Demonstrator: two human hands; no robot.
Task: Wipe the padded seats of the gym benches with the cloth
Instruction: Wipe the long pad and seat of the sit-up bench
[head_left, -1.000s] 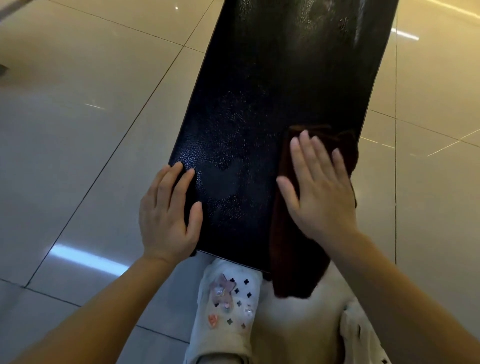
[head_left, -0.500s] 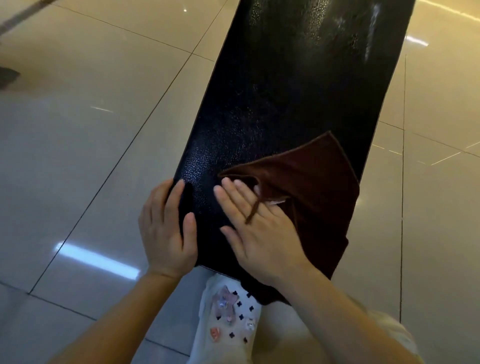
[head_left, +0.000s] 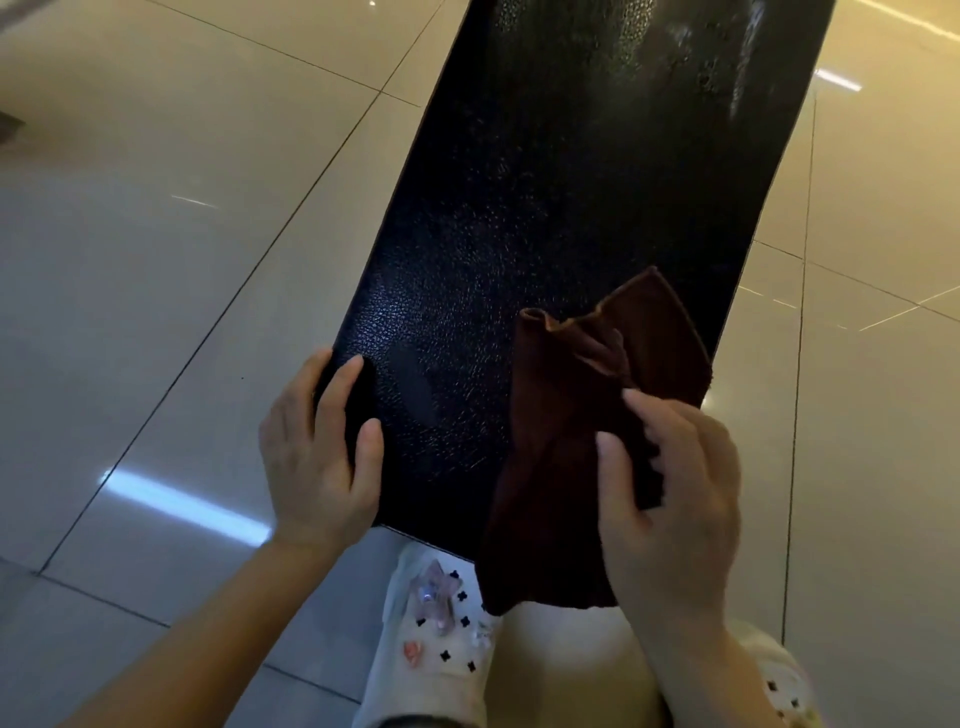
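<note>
Head view, looking down at the near end of a black padded bench seat (head_left: 545, 218) over a glossy tiled floor (head_left: 156, 234). The left hand (head_left: 317, 457) rests on the seat's near left corner, fingers straight over the edge and thumb on top, holding nothing, apparently steadying the bench. The right hand (head_left: 670, 499) has its fingers curled into a dark brown cloth (head_left: 566, 426), bunching it. The cloth is rumpled, one corner lying on the seat near the right edge, the rest hanging off the near end toward the person's white shoes (head_left: 441, 639) with small charms.

Progress: mid-task by the look of it. The near part of the seat shows a faint damp-looking sheen, so it has probably been wiped. Farther up there are pale streaks and smudges near the top right, likely not cleaned yet. Only one bench is in view; any others cannot be judged. Likely next: flatten the cloth and work up the seat.
</note>
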